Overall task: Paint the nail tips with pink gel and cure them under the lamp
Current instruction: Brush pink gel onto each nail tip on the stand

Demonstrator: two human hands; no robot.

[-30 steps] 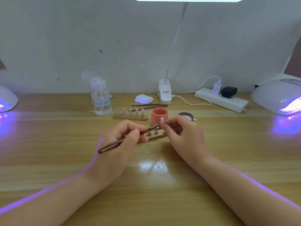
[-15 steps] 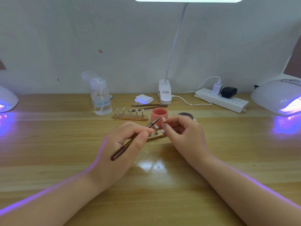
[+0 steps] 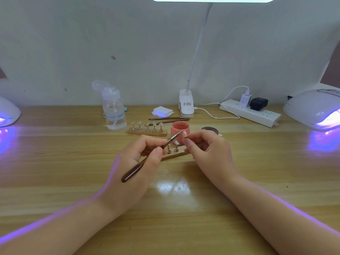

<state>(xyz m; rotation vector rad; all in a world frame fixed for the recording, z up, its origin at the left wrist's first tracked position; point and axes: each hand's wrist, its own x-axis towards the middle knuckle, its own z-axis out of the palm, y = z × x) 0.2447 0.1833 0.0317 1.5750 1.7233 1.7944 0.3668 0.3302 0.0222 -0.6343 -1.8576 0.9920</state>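
Pink-coated nail tip is being pinched in the right grip, just beside the bristles of the brush the left grip is pinching.

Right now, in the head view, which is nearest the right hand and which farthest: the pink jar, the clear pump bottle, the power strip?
1. Pink jar, just beyond the right hand.
2. Power strip, far right.
3. Clear pump bottle, far left.

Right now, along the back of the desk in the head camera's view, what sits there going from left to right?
Left curing lamp → clear pump bottle → white pads → desk lamp clip → power strip → right curing lamp.
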